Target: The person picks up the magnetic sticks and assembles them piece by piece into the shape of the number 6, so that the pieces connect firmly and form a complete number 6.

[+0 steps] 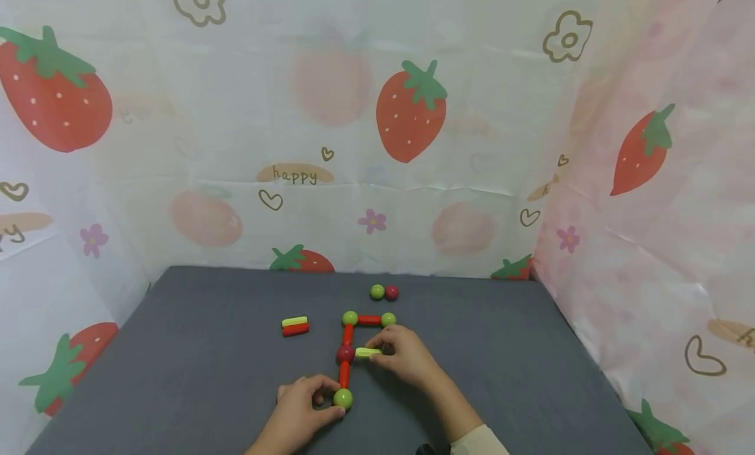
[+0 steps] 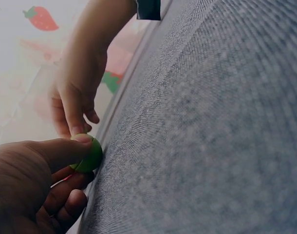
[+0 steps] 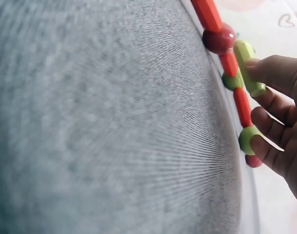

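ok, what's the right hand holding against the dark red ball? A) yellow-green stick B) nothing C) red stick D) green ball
A: in the head view the right hand pinches a yellow-green stick whose end meets the dark red ball; the right wrist view shows the fingers on that stick.
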`<state>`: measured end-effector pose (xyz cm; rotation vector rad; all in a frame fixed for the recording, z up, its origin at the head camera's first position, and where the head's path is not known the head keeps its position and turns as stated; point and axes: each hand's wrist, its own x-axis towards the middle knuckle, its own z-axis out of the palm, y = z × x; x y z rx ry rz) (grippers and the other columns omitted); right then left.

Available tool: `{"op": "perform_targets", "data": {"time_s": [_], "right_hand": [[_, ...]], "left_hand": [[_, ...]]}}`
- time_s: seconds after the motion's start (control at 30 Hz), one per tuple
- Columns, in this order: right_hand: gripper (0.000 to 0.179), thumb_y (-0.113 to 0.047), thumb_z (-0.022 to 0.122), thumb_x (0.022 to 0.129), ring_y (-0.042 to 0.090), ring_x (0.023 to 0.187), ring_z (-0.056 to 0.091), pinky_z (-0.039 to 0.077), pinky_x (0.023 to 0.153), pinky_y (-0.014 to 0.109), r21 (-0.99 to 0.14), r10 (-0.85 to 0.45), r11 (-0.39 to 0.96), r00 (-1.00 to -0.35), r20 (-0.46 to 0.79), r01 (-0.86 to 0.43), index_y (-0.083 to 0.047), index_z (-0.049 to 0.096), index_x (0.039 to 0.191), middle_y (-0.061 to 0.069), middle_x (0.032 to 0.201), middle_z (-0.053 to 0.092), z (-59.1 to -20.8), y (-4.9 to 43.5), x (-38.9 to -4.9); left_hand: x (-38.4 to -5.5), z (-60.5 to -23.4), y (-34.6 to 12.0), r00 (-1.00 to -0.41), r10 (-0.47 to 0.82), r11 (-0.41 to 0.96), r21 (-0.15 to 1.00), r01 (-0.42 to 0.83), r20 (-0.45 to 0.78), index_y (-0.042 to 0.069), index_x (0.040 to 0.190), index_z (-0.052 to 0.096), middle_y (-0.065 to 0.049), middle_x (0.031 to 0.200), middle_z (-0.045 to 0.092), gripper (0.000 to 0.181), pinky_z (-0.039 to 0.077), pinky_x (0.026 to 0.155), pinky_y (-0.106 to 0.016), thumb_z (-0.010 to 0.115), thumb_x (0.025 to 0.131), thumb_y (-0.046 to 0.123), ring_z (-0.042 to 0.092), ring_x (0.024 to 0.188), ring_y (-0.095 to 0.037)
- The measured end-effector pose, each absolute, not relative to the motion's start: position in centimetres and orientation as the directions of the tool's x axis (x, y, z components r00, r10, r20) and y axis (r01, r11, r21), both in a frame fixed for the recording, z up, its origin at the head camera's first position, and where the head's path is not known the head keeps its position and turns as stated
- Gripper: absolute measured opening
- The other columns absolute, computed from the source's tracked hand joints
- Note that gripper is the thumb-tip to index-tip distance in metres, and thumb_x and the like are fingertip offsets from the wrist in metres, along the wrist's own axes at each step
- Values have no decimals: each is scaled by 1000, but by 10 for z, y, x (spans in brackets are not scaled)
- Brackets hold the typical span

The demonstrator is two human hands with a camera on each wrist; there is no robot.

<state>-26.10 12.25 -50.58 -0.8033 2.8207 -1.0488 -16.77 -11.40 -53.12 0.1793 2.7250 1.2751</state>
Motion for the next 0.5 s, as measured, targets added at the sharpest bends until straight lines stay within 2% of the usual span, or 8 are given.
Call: {"op": "perform_targets", "data": {"time_s": [0.27,0.5], "right_hand": [[15,-27,77,83,6,86,56,47,79,25,-613,-469,658,-875,120,-437,-27,76,98,-12,95,63,-513,120,-265],[15,-27,77,84,7,85,58,47,78,25,-638,-468,651,-879,88,-410,-27,75,98,-11,95,62,-514,117,-267]], "left_hand": [[-169,-531,-114,-980,178,640,767,45,-90,30,98,70,13,88,64,36,23,75,-40,81,71,50,51,78,-10],[-169,-532,-113,-977,197,643,763,64,-84,31,96,69,13,86,64,34,23,74,-39,82,71,50,51,76,-9]]}}
